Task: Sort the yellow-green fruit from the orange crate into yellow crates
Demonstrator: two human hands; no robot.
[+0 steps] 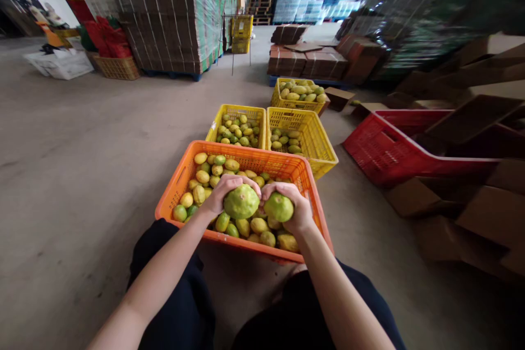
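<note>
Over the orange crate (315, 202), my left hand (222, 192) is closed around a large bumpy yellow-green fruit (241, 202). Close beside it, my right hand (301, 208) grips a slightly smaller green fruit (279, 208). Both fruits have their ends turned up toward me, and most of my fingers are hidden behind them. Below my hands, the crate holds many similar yellow and green fruits (202, 176), smooth to knobbly. I cannot tell their exact kind.
Beyond the orange crate stand yellow crates (324, 142) with more fruit, one partly filled. A red crate (381, 158) and open cardboard boxes (435, 235) crowd the right side. Wrapped pallet stacks (164, 16) and flattened cartons (305, 60) stand farther back.
</note>
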